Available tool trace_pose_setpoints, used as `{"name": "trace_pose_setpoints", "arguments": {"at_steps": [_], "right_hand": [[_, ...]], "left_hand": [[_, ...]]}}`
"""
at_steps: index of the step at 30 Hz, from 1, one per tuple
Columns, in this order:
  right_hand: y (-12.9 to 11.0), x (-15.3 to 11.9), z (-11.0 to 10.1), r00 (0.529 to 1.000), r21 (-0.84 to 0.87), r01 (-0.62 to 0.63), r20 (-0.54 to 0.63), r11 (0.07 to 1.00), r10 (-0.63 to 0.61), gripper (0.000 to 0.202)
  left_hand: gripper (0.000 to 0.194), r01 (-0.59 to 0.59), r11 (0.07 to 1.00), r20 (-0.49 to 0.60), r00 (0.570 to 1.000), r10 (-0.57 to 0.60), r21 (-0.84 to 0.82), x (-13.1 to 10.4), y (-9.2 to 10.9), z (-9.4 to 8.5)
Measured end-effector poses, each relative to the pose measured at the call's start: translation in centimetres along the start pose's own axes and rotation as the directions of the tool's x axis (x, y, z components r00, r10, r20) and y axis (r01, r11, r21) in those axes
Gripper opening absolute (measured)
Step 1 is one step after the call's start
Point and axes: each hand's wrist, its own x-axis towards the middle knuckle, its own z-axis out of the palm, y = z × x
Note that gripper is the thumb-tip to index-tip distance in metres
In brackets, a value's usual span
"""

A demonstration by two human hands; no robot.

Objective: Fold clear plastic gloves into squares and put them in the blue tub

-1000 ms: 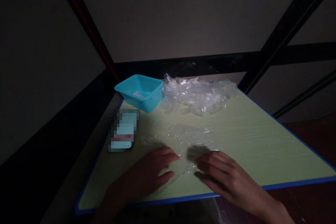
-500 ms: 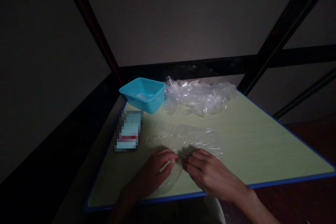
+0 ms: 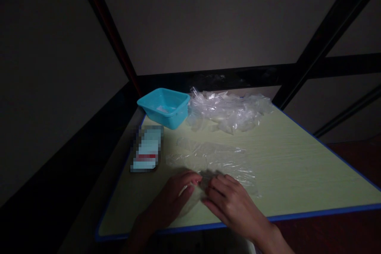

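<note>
A thin clear plastic bag [image 3: 216, 156] lies crinkled and flat on the table, its near part between my hands. My left hand [image 3: 175, 194] is curled at its near left side, thumb and fingers closing on the film. Opposite it, my right hand [image 3: 232, 200] has bent fingers gathered on the bag, with the thumb slightly apart and lower. The fingertips of the two hands are close together. The exact grip points are dark and partly hidden by the fingers.
A heap of crumpled clear plastic bags [image 3: 230, 111] lies at the back of the blue-edged table [image 3: 291, 166]. Left of it stands a turquoise plastic basin [image 3: 171, 121]. A phone with a blurred screen [image 3: 148, 149] rests near the left edge. A wall panel [image 3: 208, 20] rises behind.
My right thumb has moved apart from its fingers, and that hand has shifted slightly left. More of the bag's right side shows. The left hand stays nearly in place.
</note>
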Motion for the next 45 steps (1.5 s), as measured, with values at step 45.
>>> {"name": "trace_pose_setpoints", "arguments": {"at_steps": [45], "right_hand": [[0.2, -0.6, -1.2, 0.946, 0.331, -0.171, -0.209, 0.928, 0.249, 0.024]], "left_hand": [[0.030, -0.266, 0.863, -0.098, 0.936, 0.337, 0.430, 0.8, -0.3, 0.4]]}}
